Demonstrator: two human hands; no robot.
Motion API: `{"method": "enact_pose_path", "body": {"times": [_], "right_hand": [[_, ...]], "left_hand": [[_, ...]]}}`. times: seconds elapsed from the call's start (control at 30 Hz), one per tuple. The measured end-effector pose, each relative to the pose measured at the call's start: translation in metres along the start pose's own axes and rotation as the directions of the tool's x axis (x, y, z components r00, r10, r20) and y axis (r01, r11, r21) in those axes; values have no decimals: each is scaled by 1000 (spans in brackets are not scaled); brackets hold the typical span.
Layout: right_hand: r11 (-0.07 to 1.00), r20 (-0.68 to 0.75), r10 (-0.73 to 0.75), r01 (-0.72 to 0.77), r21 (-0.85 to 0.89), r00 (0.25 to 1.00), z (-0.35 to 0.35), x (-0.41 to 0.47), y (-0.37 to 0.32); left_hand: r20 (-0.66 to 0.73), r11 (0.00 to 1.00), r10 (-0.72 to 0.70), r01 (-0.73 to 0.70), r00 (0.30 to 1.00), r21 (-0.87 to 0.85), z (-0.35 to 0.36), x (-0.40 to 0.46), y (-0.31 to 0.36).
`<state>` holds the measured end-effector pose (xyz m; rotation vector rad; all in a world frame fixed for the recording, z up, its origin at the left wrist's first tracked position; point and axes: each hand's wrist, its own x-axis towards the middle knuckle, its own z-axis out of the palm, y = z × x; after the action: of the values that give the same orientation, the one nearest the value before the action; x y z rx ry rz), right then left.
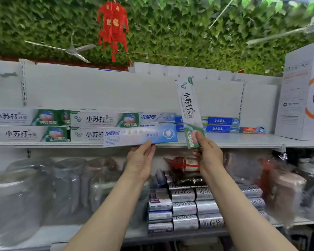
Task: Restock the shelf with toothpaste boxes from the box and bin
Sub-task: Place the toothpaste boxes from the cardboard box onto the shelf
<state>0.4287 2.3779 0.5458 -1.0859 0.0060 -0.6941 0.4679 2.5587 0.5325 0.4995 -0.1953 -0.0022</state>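
Left hand fingers pinch a blue toothpaste box lying flat, right hand fingers grip a green-white toothpaste box nearly upright. Just behind both, the shelf with stacked toothpaste boxes.

- Stacked toothpaste boxes lie along the shelf, filling its left and middle.
- A large carton stands at the shelf's right end.
- Near the shelf's front edge, the left hand holds one box flat.
- Right of it, the right hand holds another box upright.
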Motion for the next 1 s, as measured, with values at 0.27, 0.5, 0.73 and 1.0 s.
{"method": "enact_pose_path", "body": {"times": [0.27, 0.5, 0.73, 1.0], "right_hand": [[1000, -81, 8, -9, -11, 997, -33, 32, -3], [999, -164, -42, 39, -22, 986, -48, 50, -15], [995, -197, -94, 89, -34, 976, -62, 65, -23], [992, -171, -124, 126, 4, 977, -74, 77, -29]], "left_hand": [[1, 999, -51, 51, 999, 0, 26, 21, -37], [-23, 990, -97, 99, 995, 103, 47, 41, -57], [-61, 957, -114, 126, 992, 262, 72, 63, -81], [-224, 946, -155, 210, 962, 246, 90, 74, -95]]}}
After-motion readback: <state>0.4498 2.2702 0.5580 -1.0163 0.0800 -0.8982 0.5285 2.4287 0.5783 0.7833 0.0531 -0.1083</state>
